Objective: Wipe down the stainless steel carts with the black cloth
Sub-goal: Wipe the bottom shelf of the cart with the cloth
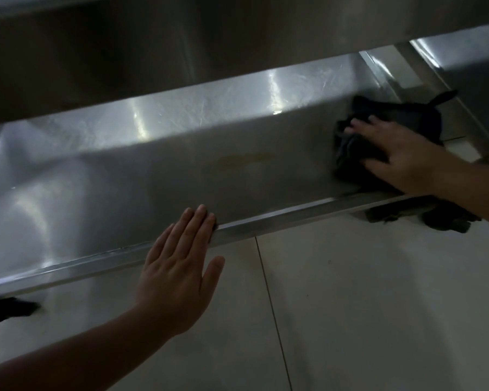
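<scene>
One black cloth [378,142] lies bunched at the right end of the cart's lower shelf [153,170], pressed flat under the spread, unclenched right hand [401,156]; soft, limp and light, it is best driven by a flat palm. The left hand [178,266], fingers straight, grasps nothing and rests on the shelf's front rim [294,214]; one cart is visible

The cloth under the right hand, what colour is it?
Black; the cloth shows in the head view.

Cart shelf [158,170]: brushed steel, glossy, fine scratches. Cloth [356,153]: black, soft, matt. Floor tiles [378,306]: smooth, pale.
</scene>
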`<state>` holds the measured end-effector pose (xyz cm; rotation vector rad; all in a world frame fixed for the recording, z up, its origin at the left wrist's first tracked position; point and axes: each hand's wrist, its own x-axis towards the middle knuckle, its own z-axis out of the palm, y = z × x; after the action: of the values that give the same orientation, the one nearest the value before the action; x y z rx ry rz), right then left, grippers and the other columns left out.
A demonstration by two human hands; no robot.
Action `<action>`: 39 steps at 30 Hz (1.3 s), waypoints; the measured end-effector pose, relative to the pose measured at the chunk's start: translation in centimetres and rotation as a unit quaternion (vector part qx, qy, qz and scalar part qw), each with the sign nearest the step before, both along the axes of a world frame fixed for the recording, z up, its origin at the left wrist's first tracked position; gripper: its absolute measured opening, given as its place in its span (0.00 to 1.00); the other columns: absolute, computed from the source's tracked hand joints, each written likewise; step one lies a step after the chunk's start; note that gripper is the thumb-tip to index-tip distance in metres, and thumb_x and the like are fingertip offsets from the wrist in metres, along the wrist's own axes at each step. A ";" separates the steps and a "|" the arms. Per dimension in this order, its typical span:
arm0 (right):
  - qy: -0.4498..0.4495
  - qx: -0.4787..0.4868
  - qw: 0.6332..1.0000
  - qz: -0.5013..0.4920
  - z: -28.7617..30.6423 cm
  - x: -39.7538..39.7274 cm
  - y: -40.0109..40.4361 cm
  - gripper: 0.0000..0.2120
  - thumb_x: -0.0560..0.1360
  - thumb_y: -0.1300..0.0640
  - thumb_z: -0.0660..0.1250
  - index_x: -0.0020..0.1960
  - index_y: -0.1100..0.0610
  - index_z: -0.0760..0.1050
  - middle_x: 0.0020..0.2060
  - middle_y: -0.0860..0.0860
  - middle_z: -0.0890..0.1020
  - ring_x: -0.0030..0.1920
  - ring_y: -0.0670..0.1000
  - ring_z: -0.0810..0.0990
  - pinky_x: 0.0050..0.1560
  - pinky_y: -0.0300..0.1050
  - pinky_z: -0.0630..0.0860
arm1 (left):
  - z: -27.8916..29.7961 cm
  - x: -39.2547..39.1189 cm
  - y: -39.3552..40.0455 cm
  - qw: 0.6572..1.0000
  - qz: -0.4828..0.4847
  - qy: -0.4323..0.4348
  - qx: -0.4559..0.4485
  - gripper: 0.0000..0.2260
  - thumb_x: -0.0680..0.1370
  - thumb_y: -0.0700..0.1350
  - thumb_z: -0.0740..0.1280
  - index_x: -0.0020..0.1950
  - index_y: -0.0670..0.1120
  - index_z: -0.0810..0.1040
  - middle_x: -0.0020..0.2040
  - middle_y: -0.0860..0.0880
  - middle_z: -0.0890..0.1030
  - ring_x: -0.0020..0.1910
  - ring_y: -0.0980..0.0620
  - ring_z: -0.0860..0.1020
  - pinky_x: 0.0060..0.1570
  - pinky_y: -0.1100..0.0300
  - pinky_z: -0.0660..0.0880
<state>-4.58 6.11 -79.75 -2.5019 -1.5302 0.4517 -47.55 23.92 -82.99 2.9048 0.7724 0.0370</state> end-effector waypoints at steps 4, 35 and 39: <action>-0.041 -0.010 0.963 -0.265 0.3 5.3 4.9 0.41 0.75 0.33 0.57 0.83 0.49 0.52 0.81 0.61 0.59 0.79 0.66 0.59 0.78 0.65 0.57 | 0.4 0.1 -0.1 1.000 -0.002 0.005 0.000 0.31 0.86 0.62 0.49 0.86 0.47 0.59 0.86 0.48 0.58 0.86 0.52 0.52 0.82 0.53 0.50; -0.051 -0.022 0.944 -0.325 -0.4 -10.1 5.6 0.37 0.80 0.39 0.53 0.83 0.58 0.55 0.83 0.54 0.58 0.81 0.61 0.54 0.79 0.65 0.54 | 0.7 0.0 0.2 0.998 -0.004 0.023 -0.054 0.35 0.83 0.68 0.33 0.87 0.52 0.42 0.86 0.54 0.38 0.83 0.58 0.32 0.81 0.57 0.33; -0.046 0.001 0.998 -0.052 -0.5 -19.4 10.8 0.34 0.81 0.38 0.56 0.83 0.48 0.55 0.83 0.46 0.56 0.83 0.54 0.51 0.81 0.58 0.48 | 0.6 0.0 0.2 0.998 -0.006 0.029 -0.058 0.35 0.84 0.68 0.33 0.87 0.52 0.39 0.86 0.54 0.36 0.82 0.59 0.29 0.79 0.59 0.30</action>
<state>-23.97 16.89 -80.25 -2.6189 -1.4211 0.3229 -47.56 24.13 -82.43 2.8121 0.7404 -0.0918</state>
